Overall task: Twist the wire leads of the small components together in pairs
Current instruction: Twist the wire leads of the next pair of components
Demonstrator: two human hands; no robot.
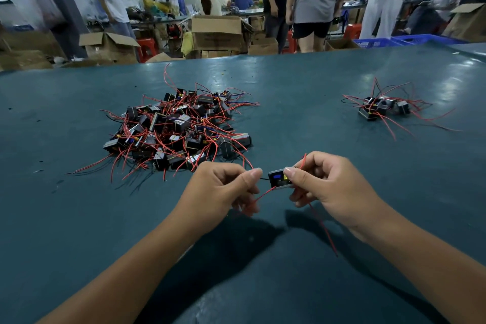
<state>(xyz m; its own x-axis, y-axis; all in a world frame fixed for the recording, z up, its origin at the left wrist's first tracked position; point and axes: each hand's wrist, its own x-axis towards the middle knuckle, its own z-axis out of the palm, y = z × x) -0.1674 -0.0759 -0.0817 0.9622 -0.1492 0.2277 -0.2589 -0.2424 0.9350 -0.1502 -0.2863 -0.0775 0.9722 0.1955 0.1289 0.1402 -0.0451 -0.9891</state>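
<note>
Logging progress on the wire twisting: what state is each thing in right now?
Held component: off the table, between both hands.
Left hand: pinches its leads.
Right hand: grips its body.
Big pile: tangled, on the table.
Small pile: set apart, far right.

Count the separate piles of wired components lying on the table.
2: a large pile left of centre, and a small pile far right. One more component is held between the left hand and right hand.

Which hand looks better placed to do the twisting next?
Probably the left hand: it already pinches the wires, while the right hand grips the small black part steady.
</note>
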